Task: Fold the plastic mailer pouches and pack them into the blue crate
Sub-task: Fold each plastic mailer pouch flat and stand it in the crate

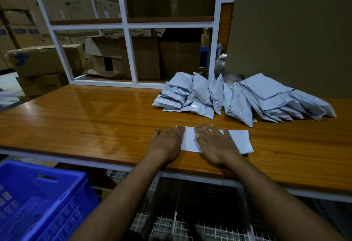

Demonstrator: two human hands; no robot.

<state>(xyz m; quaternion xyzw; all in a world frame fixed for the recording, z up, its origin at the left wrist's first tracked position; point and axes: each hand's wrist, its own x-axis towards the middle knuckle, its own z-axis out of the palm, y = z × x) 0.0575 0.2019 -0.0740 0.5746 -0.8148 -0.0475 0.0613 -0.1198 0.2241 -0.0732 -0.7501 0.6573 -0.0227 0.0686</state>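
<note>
Near the front edge of the wooden table (95,118), one pale mailer pouch (236,140) lies flat, its long axis running left to right across the person's body. Both hands rest palm-down on it. The left hand (167,141) covers the pouch's left end, fingers straight and held close together, pointing away from the body. The right hand (215,145) lies over the middle, fingers straight and slightly spread. Neither hand grips or pinches; both press flat.

The uncovered part of the pouch extends to the right, beyond the right hand, so the free end lies on the right hand's side. Judgement: that hand is the nearer one to lift this end and bring it leftward over the pressed middle, while the left hand holds the other end down. A fold across the short axis looks the likely step.

The blue crate (43,202) sits below table level at the lower left, on the left hand's side. A pile of further pouches (238,97) lies behind, well apart from the hands.
</note>
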